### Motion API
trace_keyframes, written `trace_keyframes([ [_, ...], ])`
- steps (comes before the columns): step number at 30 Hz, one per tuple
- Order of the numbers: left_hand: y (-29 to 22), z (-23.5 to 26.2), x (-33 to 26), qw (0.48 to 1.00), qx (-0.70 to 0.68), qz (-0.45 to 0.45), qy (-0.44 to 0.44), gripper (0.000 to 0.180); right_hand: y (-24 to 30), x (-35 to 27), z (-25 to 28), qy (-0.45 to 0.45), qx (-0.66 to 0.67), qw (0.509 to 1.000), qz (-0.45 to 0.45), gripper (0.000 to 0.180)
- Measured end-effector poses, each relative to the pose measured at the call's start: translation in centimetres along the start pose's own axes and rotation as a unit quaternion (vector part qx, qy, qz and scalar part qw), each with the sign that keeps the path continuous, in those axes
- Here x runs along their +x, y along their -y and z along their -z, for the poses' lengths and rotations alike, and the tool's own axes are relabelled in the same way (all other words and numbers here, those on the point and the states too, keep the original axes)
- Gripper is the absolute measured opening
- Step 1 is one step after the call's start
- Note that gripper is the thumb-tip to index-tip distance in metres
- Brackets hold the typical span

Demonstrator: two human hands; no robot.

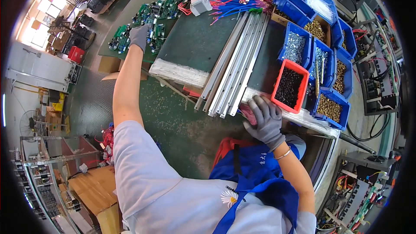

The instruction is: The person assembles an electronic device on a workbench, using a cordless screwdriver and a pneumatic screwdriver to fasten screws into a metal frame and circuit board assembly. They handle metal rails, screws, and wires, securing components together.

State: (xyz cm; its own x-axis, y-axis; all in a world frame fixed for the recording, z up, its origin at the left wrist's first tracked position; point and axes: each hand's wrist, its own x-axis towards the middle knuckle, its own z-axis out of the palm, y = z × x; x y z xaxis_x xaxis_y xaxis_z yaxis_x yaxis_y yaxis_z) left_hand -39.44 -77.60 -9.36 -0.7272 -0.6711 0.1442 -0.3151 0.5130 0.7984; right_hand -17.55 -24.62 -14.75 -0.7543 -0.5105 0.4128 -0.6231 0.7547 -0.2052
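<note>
My left hand (139, 38), in a grey glove, reaches out over the green circuit boards (162, 9) on the far left table. Its fingertips are hidden among the boards, so I cannot see whether one is gripped. My right hand (265, 121), also gloved, is at the near table edge beside a red bin (299, 108) of small black screws. Its fingers are bent and apart. A reddish textured item (248, 113) lies by its thumb and index finger; whether they touch is unclear. Left of that hand, long silver metal rails (236, 67) lie side by side, their ends overhanging the edge.
Blue bins (345, 123) of brass-coloured and silver fasteners crowd the right side. Red and blue wires (245, 6) lie behind the rails, near a white plastic part (200, 5). A cardboard box (93, 186) stands at lower left. Wired equipment frames (357, 201) stand at right.
</note>
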Motion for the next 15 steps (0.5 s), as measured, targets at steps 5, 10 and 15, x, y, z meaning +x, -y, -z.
trace_keyframes([
  [5, -5.1, -2.1, -7.5, 0.95, -0.284, -0.047, 0.123, 0.033, -0.2, 0.0, -0.2, -0.007, 0.003, 1.0, -0.003, 0.074],
  [10, -4.9, -5.6, -14.9, 0.959, 0.11, -0.259, 0.017, 0.039, 0.2, 0.1, 0.1, -0.005, 0.01, 1.0, -0.004, 0.074],
  [15, -8.8, -5.7, -16.7, 0.922, 0.242, -0.204, 0.222, 0.057, -0.1, -0.2, -0.1, 0.004, 0.004, 1.0, -0.014, 0.073],
])
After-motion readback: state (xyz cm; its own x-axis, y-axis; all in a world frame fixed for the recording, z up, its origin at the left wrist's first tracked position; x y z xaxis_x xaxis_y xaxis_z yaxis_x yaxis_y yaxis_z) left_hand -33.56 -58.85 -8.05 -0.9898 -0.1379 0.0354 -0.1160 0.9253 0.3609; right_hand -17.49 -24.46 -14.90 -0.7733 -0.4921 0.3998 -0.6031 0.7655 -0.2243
